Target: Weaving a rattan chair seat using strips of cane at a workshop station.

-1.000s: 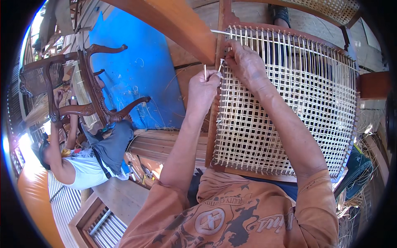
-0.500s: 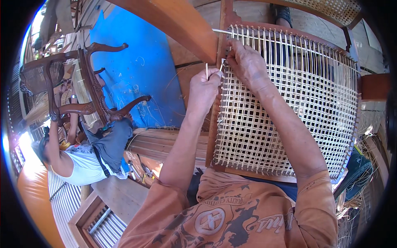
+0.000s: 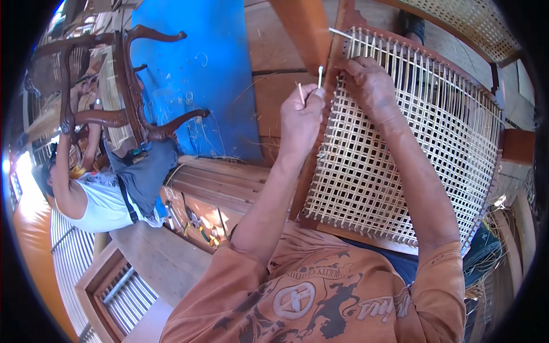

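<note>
Head view: the left hand (image 3: 303,114) is closed in a pinch, two slim pale sticks (image 3: 321,80) jutting from it; the right hand (image 3: 372,86) curls its fingers at the panel's left edge, and I can't tell what they grip. Half a second ago the hands were closer together; now the left has drawn away. The cane panel (image 3: 394,171), under the right hand in its reddish-brown frame (image 3: 303,191), is pale square mesh, looser along the top.

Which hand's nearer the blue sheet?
Left. The left hand is right of the blue sheet, apart from it; the right hand is farther right, at the woven seat.
</note>
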The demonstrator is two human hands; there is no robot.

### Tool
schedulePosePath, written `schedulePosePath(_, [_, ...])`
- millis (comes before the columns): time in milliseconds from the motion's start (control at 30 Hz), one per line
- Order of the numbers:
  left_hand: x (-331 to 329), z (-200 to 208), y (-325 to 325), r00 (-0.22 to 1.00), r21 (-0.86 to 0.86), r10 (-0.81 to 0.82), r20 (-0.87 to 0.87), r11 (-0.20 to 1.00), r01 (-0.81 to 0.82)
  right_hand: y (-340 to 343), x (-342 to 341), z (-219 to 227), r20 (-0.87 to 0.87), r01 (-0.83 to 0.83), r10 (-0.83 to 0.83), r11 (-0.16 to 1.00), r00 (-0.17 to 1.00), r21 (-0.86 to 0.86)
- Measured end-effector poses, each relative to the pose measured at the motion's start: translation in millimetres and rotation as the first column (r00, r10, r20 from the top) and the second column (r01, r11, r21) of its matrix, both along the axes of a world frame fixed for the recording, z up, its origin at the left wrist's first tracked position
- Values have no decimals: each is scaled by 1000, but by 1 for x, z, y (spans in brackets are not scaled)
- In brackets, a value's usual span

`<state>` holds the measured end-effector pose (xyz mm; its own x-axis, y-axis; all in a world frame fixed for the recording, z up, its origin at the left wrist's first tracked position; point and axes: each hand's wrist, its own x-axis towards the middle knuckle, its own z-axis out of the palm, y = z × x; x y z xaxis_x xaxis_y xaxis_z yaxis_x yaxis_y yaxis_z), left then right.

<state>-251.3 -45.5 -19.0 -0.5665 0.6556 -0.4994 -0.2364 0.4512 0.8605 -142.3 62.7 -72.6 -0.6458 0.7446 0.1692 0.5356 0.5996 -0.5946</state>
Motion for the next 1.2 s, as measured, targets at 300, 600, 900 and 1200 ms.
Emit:
schedulePosePath(300, [3, -1, -4, 998, 78, 19, -57, 997, -14, 0, 2, 6, -91, -66, 63, 997, 994, -35])
schedulePosePath(600, [6, -8, -7, 995, 133, 81, -65, 989, -72, 2, 6, 7, -111, -104, 96, 992, 989, -67])
schedulePosePath(900, [6, -9, -7, 992, 143, 129, -11, 982, -127, 2, 4, 9, -35, -57, 55, 996, 998, -62])
schedulePosePath(1200, [4, -10, -11, 991, 182, 136, 11, 974, -135, -4, -2, 4, 50, -32, 29, 997, 998, 69])
